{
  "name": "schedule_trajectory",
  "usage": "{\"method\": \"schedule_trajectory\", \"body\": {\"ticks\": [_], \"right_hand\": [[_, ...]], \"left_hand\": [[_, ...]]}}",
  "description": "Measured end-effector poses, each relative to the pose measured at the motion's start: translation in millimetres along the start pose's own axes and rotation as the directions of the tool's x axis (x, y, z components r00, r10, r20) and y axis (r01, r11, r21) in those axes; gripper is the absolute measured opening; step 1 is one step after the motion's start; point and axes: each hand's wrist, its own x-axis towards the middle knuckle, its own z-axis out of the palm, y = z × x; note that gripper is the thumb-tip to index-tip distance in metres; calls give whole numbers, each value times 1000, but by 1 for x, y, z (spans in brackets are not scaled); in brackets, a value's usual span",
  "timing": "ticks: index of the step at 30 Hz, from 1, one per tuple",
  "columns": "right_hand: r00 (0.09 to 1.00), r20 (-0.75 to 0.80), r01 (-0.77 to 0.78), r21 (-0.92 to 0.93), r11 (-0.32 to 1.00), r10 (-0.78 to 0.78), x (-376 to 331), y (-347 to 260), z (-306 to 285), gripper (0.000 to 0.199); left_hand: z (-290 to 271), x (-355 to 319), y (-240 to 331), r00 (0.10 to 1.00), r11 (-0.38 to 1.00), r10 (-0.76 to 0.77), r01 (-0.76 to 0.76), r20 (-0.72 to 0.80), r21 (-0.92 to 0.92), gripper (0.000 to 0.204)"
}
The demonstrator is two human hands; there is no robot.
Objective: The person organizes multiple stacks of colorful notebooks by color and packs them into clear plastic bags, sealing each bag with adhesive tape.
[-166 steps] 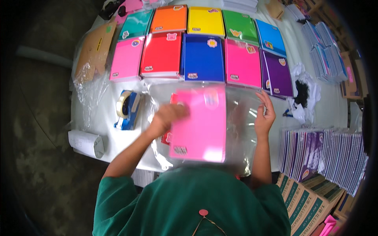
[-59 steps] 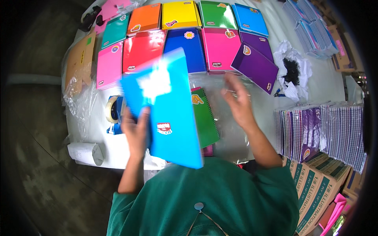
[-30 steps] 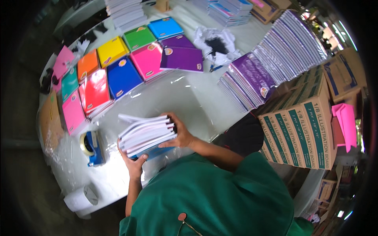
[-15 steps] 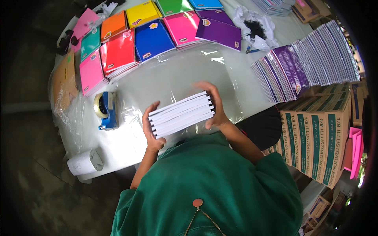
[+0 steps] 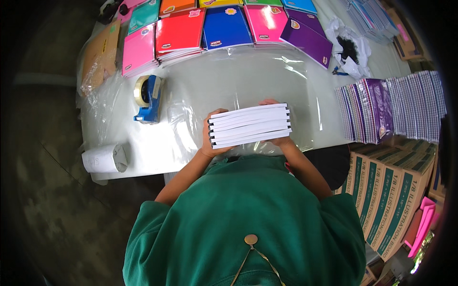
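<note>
Between my two hands, close to my green shirt, is a stack of spiral notebooks [image 5: 249, 126] with its white page edges turned up. My left hand [image 5: 206, 144] wraps around the left end, where dark spiral ends show. At the other end my right hand [image 5: 283, 142] grips the stack, its fingers partly hidden behind and below it. Under the stack a sheet of clear plastic [image 5: 229, 71] covers the table. Beyond it lie rows of notebooks in several colours, among them a red one [image 5: 180, 31], a blue one [image 5: 226, 27] and a tilted purple one [image 5: 307, 40].
A blue tape dispenser [image 5: 151, 100] stands left of my hands, near a white paper-wrapped bundle [image 5: 105, 158]. Flat brown cardboard [image 5: 100, 52] lies at the far left. To the right are a long row of notebooks [image 5: 412, 107], a crumpled white bag [image 5: 365, 52] and cardboard boxes [image 5: 381, 200].
The stack has turned from a slant to nearly level. My right hand has shifted from the upper corner to wrap its end. The whole view has shifted, with the table things sitting further right.
</note>
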Motion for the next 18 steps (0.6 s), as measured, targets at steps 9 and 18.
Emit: {"method": "schedule_trajectory", "body": {"ticks": [9, 18], "right_hand": [[991, 128, 82, -453, 888, -26, -34, 52, -15, 35], [993, 79, -83, -70, 994, 89, -35, 52, -12, 34]], "left_hand": [[1, -28, -55, 987, 977, -106, 81, 117, 196, 44], [3, -48, -80, 985, 954, -137, 104, 101, 281, 44]]}}
